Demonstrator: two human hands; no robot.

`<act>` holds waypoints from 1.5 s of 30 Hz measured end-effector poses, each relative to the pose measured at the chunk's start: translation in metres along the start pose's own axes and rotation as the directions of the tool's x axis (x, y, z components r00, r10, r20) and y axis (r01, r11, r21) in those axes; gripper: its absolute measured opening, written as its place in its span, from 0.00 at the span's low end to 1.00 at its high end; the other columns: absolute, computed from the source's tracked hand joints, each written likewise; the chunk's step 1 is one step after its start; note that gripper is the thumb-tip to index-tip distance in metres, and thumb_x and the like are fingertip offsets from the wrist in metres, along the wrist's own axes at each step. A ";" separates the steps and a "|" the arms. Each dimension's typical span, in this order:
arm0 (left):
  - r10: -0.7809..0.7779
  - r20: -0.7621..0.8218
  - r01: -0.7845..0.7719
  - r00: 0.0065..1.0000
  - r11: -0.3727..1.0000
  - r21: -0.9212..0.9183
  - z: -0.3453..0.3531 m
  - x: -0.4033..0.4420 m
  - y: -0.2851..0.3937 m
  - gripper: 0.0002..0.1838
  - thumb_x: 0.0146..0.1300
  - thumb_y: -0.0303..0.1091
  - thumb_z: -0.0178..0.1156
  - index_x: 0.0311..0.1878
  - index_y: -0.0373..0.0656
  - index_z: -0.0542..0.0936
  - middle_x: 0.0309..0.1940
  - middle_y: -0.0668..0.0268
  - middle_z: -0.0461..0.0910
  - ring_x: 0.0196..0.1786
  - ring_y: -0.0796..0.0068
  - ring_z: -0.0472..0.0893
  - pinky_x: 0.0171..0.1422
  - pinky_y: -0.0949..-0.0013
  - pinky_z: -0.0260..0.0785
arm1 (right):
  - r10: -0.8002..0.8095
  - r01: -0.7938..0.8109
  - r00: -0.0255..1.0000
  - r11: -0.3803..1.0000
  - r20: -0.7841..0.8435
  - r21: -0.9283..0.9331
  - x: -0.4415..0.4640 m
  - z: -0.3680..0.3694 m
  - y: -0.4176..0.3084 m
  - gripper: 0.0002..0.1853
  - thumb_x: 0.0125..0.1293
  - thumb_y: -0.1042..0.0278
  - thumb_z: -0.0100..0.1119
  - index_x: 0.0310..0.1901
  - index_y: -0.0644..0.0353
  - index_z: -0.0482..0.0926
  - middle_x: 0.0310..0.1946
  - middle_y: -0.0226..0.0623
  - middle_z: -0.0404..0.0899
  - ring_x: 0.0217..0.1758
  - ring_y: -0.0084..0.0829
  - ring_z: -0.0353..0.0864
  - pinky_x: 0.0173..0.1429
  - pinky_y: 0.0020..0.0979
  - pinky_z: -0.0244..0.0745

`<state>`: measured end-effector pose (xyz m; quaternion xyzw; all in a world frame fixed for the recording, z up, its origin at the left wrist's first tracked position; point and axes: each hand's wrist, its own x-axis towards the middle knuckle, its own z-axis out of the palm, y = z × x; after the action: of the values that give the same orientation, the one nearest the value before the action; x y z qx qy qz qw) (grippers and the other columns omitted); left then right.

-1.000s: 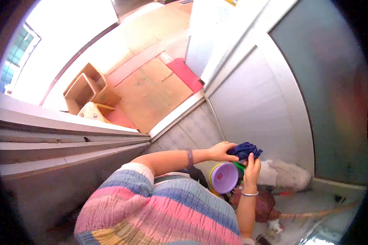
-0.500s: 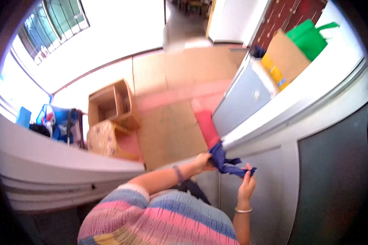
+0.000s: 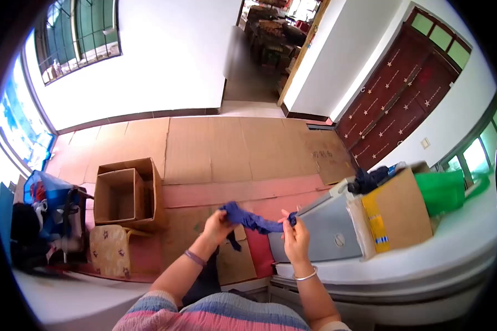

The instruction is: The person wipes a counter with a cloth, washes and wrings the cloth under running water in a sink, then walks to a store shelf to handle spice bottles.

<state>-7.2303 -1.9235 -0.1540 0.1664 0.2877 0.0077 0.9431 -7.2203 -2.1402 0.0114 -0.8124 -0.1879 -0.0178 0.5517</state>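
A dark blue cloth (image 3: 255, 222) is stretched sideways in front of my body, bunched into a narrow strip. My left hand (image 3: 217, 225) is closed on its left end, and a loose dark piece dangles below that hand. My right hand (image 3: 296, 237) pinches the other end between thumb and fingers, with a small tuft sticking out above. The cloth's exact kind cannot be made out.
Nested cardboard boxes (image 3: 156, 193) stand left, by a patterned stool (image 3: 110, 251) and a blue bag (image 3: 52, 190). At right, a grey cabinet (image 3: 320, 231) has a cardboard box (image 3: 400, 212) and green bag (image 3: 444, 193) beside it. Cardboard sheets (image 3: 221, 149) cover the floor; a dark red door (image 3: 395, 91) is beyond.
My view has turned away from the grey door panel into the room. Both hands now hold the cloth level and more stretched out, where earlier it drooped in loose folds.
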 end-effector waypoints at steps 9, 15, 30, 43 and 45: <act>0.318 0.613 -0.107 0.723 0.929 -0.355 0.219 0.047 0.248 0.24 0.65 0.46 0.42 0.61 0.47 0.69 0.58 0.65 0.73 0.63 0.65 0.67 0.65 0.52 0.61 | -0.085 0.104 0.995 0.842 -0.059 0.529 0.214 0.049 -0.072 0.12 0.68 0.70 0.48 0.49 0.66 0.74 0.42 0.40 0.78 0.32 0.22 0.73 0.34 0.22 0.68; 0.310 0.662 -0.044 0.682 0.921 -0.386 0.265 0.141 0.274 0.41 0.59 0.69 0.45 0.67 0.48 0.61 0.67 0.61 0.61 0.67 0.57 0.63 0.67 0.37 0.54 | 0.025 -0.089 0.989 0.890 0.146 0.448 0.293 0.053 -0.039 0.12 0.67 0.74 0.49 0.49 0.67 0.73 0.44 0.42 0.78 0.37 0.24 0.76 0.38 0.23 0.70; -0.085 0.339 -0.212 0.937 0.633 0.744 0.488 0.398 0.264 0.16 0.56 0.24 0.63 0.48 0.30 0.76 0.37 0.64 0.80 0.40 0.72 0.80 0.49 0.70 0.73 | 0.085 -0.230 0.943 0.865 0.320 0.447 0.661 0.034 0.118 0.18 0.56 0.76 0.59 0.50 0.69 0.74 0.43 0.40 0.80 0.48 0.28 0.78 0.50 0.28 0.73; -0.289 0.402 -0.203 0.869 0.533 0.821 0.593 0.632 0.258 0.45 0.52 0.56 0.66 0.61 0.28 0.66 0.54 0.52 0.74 0.56 0.61 0.73 0.62 0.66 0.63 | 0.180 -0.346 0.934 0.678 0.309 0.649 0.881 -0.023 0.189 0.28 0.56 0.79 0.59 0.60 0.68 0.65 0.51 0.38 0.72 0.53 0.27 0.72 0.60 0.29 0.67; -0.167 0.410 -0.349 0.897 0.305 0.886 0.603 0.679 0.277 0.36 0.51 0.42 0.70 0.57 0.28 0.69 0.52 0.53 0.75 0.55 0.64 0.74 0.61 0.66 0.64 | 0.193 -0.365 0.928 0.645 0.319 0.672 0.924 -0.028 0.193 0.28 0.56 0.79 0.59 0.60 0.67 0.64 0.51 0.38 0.72 0.53 0.27 0.72 0.60 0.29 0.67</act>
<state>-6.3124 -1.7736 0.0366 0.7012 0.0113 -0.1442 0.6981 -6.2947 -1.9640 0.0689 -0.5461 -0.1105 0.2320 0.7973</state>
